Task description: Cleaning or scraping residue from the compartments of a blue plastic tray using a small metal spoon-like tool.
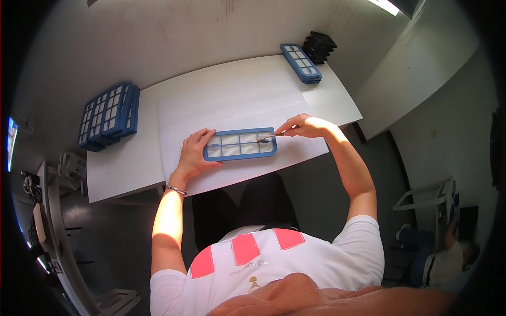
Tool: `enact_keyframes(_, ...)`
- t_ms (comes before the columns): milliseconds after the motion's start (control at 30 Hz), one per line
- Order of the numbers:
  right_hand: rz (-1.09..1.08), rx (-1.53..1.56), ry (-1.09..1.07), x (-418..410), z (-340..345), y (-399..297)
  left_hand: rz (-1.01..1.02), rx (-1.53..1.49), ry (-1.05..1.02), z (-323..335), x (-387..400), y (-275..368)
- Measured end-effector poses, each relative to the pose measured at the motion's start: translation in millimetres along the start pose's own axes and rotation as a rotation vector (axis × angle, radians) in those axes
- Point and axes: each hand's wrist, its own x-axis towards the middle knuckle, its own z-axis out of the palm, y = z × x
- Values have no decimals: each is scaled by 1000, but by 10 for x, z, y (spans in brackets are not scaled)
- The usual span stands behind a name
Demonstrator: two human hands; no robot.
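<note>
A rectangular pleated air filter in a blue frame (pixel 239 159) lies in front of me on a white sheet (pixel 233 104). Its white pleats show between the bars of a blue grid. My left hand (pixel 193 154) grips its left end, fingers at the far edge and thumb at the near edge. Between the fingertips of my right hand (pixel 306 126) is a small tool with a thin handle and a grey, brush-like head (pixel 261 139). That head rests over the grid near the filter's right end; whether it touches the pleats I cannot tell.
Several blue-framed filters (pixel 108 114) stand stacked at the white table's (pixel 118 170) left end. Another short stack (pixel 301 63) lies at the far right, beside stacked black parts (pixel 318 46). A second workbench (pixel 55 221) runs along the left. Another person (pixel 442 260) sits at lower right.
</note>
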Motion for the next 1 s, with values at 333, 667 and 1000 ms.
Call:
enact_keyframes(333, 76, -32, 220, -16, 105, -27, 6, -8, 6, 11, -11, 19)
enact_keyframes(667, -2, -163, 351, -182, 276, -16, 4, 7, 15, 3, 9, 30)
enact_keyframes(1000, 28, -196, 462, -254, 573, -16, 14, 38, 46, 27, -3, 26)
